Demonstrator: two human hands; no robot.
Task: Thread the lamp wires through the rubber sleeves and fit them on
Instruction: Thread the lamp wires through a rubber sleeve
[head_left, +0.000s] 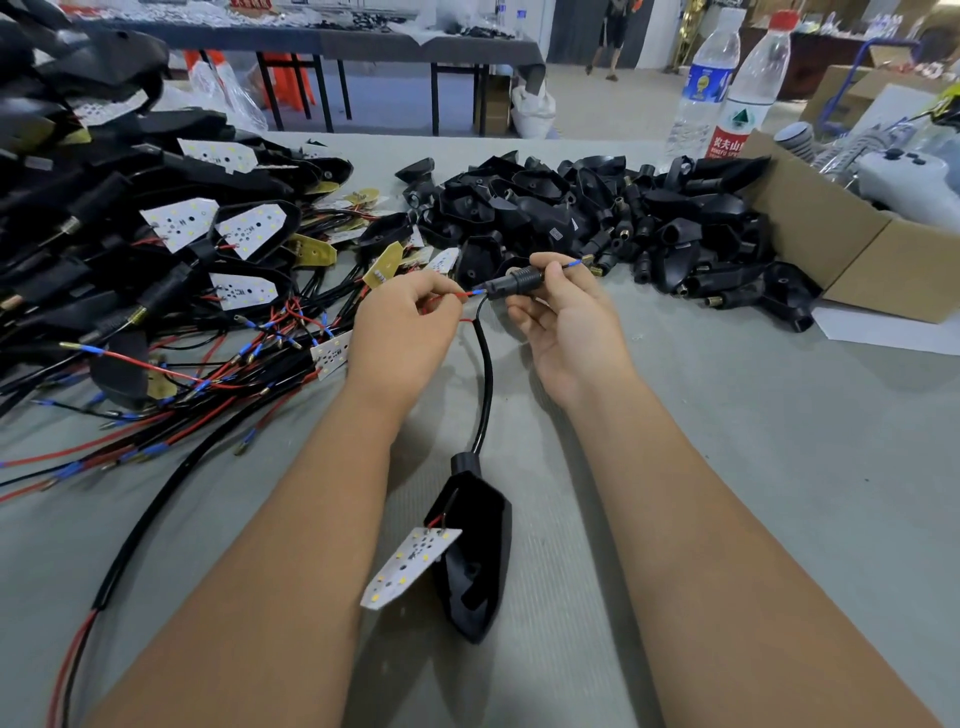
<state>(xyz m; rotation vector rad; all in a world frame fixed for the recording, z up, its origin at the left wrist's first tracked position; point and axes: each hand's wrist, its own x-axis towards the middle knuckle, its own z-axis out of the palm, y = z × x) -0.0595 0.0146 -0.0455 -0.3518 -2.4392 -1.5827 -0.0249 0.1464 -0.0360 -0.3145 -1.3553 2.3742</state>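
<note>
**One sleeve, two hands, one wire going in**

Right at the middle of the grey table (727, 467), a small black rubber sleeve (511, 285) sits up in the air, held sideways. The right hand (566, 322) has it, fingers and thumb curled round its body. One blue-tipped wire end (574, 264) pokes out of the far side, past the fingertips. On the near side, the left hand (402, 332) pinches a thin red wire (460, 295) between thumb and forefinger, its tip right at the sleeve's mouth; the other fingers are curled in.

From the sleeve, one thick black cable (485, 384) drops down between the two forearms to a black plastic lamp housing (478, 561) lying on the table close to the person. One white LED board (410, 566), dotted with yellow chips, leans against that housing, joined by short red and black leads.

Further out: on the left, a big tangle of wired lamp units (156, 291), too many to count. Straight ahead, a heap of loose black housings and sleeves (613, 218), again beyond counting. On the right, one open cardboard box (852, 244). Behind the heap, two clear plastic water bottles (727, 88), one blue-labelled, one red-capped.
</note>
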